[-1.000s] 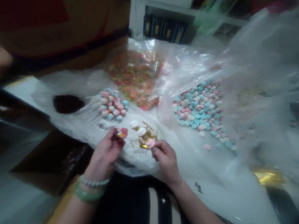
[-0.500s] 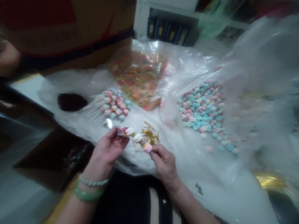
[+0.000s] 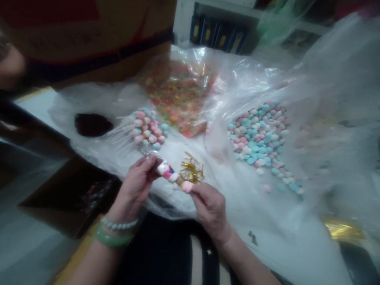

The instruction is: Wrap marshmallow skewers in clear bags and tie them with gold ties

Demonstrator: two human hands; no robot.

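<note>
Between my hands runs a candy skewer (image 3: 173, 176) of white, pink and coloured pieces. My left hand (image 3: 138, 181) pinches its left end, where a clear, shiny wrapper (image 3: 151, 155) shows at the fingertips. At the other end, by a pink piece, the fingers of my right hand (image 3: 210, 206) are closed on the skewer. Just behind it lie gold twist ties (image 3: 192, 169) on the plastic sheet. A pile of finished candy skewers (image 3: 149, 129), pink, white and blue with pale sticks pointing left, rests beyond my left hand.
Loose pastel candies (image 3: 259, 135) lie on plastic at the right. Behind is a clear bag of orange-green candies (image 3: 180, 100). A large cardboard box (image 3: 103, 30) stands at back left, an open box (image 3: 60, 198) below left. Another person's hand (image 3: 8, 69) shows at the left edge.
My left hand has shifted slightly up, and its fingers have closed more around the wrapped end. The skewer now shows a pink and blue patterned part near that hand. My right hand keeps its grip.
</note>
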